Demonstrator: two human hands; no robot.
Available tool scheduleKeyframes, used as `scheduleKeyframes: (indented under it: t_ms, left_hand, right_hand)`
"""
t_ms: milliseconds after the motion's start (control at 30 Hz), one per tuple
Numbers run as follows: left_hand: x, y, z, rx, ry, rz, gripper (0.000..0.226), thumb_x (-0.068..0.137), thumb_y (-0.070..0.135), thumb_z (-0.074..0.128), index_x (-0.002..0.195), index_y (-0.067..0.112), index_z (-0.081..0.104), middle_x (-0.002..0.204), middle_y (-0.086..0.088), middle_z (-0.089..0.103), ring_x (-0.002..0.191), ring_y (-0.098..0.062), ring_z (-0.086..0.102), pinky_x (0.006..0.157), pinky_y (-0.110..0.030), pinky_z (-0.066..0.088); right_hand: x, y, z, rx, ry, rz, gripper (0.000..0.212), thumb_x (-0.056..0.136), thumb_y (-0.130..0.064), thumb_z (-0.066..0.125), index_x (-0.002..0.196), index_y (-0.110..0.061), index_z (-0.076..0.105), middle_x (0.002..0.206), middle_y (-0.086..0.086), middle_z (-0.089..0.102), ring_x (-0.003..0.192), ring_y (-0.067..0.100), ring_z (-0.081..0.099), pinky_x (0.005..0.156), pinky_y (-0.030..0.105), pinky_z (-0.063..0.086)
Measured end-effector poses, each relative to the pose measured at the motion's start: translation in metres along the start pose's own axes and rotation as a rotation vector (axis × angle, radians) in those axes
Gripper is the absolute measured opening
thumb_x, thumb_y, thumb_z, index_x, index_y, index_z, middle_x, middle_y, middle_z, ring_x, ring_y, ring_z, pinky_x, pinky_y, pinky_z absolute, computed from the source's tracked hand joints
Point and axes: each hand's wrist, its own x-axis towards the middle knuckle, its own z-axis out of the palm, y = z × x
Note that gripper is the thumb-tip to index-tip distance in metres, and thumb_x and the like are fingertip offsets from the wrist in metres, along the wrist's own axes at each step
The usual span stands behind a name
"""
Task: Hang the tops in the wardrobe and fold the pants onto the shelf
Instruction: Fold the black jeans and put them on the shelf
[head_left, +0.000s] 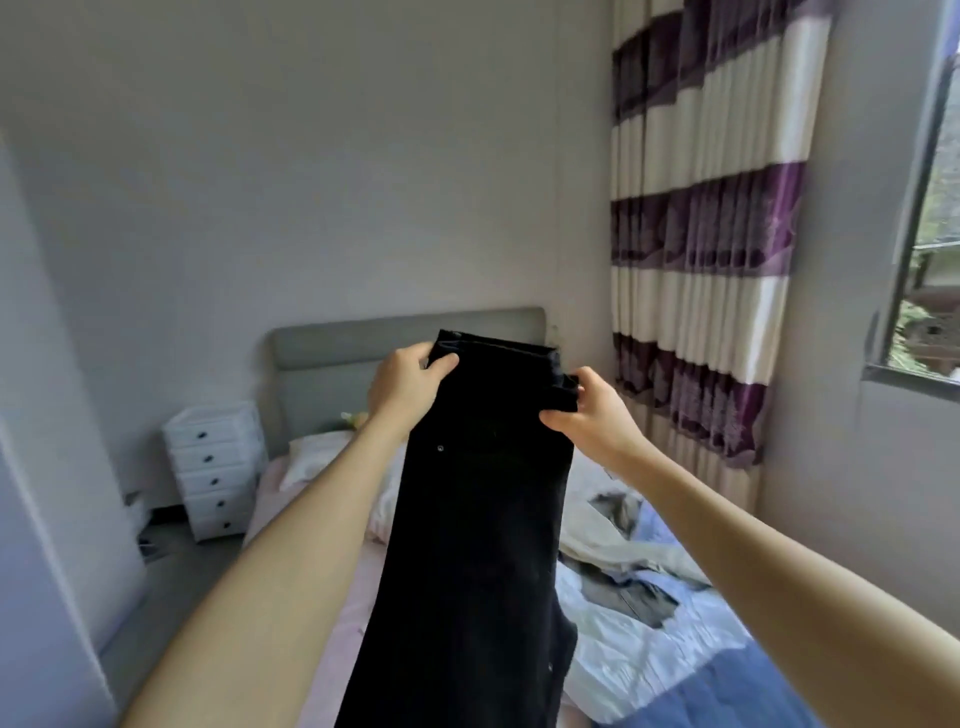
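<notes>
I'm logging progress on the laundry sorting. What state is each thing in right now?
black pants: held up by the waistband, hanging lengthwise over the bed, not yet folded small.
left hand: grips the waistband's left side.
right hand: pinches the waistband's right side.
clothes on the bed: lying crumpled, unsorted.
white drawer chest: all drawers closed.
curtain: drawn aside, beside the window.

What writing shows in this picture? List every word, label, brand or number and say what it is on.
None can be read.
The long black denim pants, held up at the waistband by the left hand and right hand, show no label or print.
The white plastic drawer chest and the purple-and-cream striped curtain carry no text.
</notes>
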Motion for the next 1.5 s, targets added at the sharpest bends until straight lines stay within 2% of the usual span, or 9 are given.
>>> scheduleKeyframes:
  t_ms: [133,333,567,767,933,1067,1167,1300,1500]
  left_hand:
    - [0.011,-0.048,0.077,-0.142,-0.279,-0.174,0.025,0.093,0.028,0.054,0.115,0.018,0.059,0.063,-0.001,0.065,0.054,-0.012,0.063,0.055,-0.024,0.046]
    - [-0.009,-0.137,0.163,-0.474,-0.532,-0.601,0.02,0.094,0.012,0.051,0.112,0.02,0.05,0.089,-0.007,0.067,0.086,-0.019,0.064,0.076,-0.034,0.052]
    - [-0.018,-0.224,0.24,-0.576,-0.57,-0.953,0.022,0.09,0.036,0.049,0.099,0.018,0.057,0.101,-0.006,0.062,0.104,-0.023,0.057,0.096,-0.043,0.044]
    - [0.001,-0.276,0.308,-0.484,-0.354,-0.923,0.021,0.089,0.032,0.06,0.08,0.016,0.049,0.094,0.004,0.054,0.091,-0.008,0.053,0.087,-0.033,0.048]
    - [-0.069,-0.36,0.327,-0.286,-0.397,-1.01,0.017,0.084,0.011,0.064,0.073,0.015,0.051,0.074,0.004,0.054,0.069,-0.005,0.052,0.048,-0.006,0.041]
    - [-0.143,-0.425,0.337,-0.161,-0.532,-1.071,0.016,0.085,0.007,0.061,0.08,0.016,0.048,0.081,0.001,0.051,0.081,-0.015,0.05,0.068,-0.023,0.042]
    - [-0.182,-0.455,0.352,0.044,-0.717,-0.952,0.013,0.086,0.008,0.058,0.097,0.013,0.053,0.108,-0.001,0.052,0.103,-0.018,0.049,0.08,-0.025,0.039]
    - [-0.203,-0.469,0.366,0.503,-0.669,-0.563,0.04,0.088,0.022,0.056,0.126,0.011,0.048,0.142,-0.013,0.032,0.131,-0.031,0.032,0.101,-0.046,0.034]
    - [-0.23,-0.484,0.392,0.69,-1.05,-0.047,0.066,0.094,0.049,0.033,0.149,0.033,-0.001,0.157,-0.006,-0.014,0.143,-0.03,-0.016,0.113,-0.054,-0.001]
  right_hand:
    - [0.021,0.077,0.011,-0.377,-0.048,0.109,0.023,0.077,-0.019,0.067,0.092,-0.021,0.05,0.087,-0.006,0.053,0.082,0.016,0.053,0.066,0.029,0.04]
    - [0.021,0.196,0.067,-0.238,-0.161,0.421,0.021,0.082,-0.007,0.058,0.094,-0.018,0.044,0.083,0.011,0.059,0.056,0.023,0.064,0.055,0.035,0.054]
    - [0.035,0.313,0.129,-0.148,-0.176,0.572,0.024,0.079,-0.003,0.057,0.097,-0.017,0.049,0.089,0.007,0.059,0.084,0.03,0.063,0.074,0.046,0.054]
    - [0.062,0.388,0.163,-0.122,-0.17,0.429,0.024,0.082,-0.004,0.056,0.095,-0.022,0.047,0.083,-0.007,0.055,0.073,0.017,0.05,0.058,0.022,0.035]
    - [0.0,0.458,0.208,-0.22,-0.499,0.432,0.031,0.082,-0.016,0.059,0.109,-0.022,0.045,0.109,-0.006,0.056,0.086,0.022,0.057,0.071,0.034,0.044]
    - [-0.057,0.501,0.242,-0.382,-0.811,0.355,0.039,0.086,-0.019,0.054,0.121,-0.02,0.04,0.132,-0.011,0.04,0.096,0.023,0.055,0.074,0.035,0.045]
    - [-0.079,0.523,0.257,-0.472,-0.911,0.431,0.042,0.087,-0.015,0.045,0.129,-0.022,0.042,0.136,-0.01,0.04,0.111,0.02,0.05,0.078,0.03,0.041]
    - [-0.069,0.535,0.266,-0.524,-0.7,0.324,0.03,0.089,-0.014,0.048,0.118,-0.01,0.056,0.122,0.003,0.056,0.112,0.028,0.05,0.089,0.036,0.042]
    - [0.015,0.561,0.301,-0.661,-0.689,0.181,0.051,0.094,-0.023,0.047,0.14,-0.006,0.033,0.147,0.011,0.03,0.139,0.027,0.022,0.113,0.038,0.021]
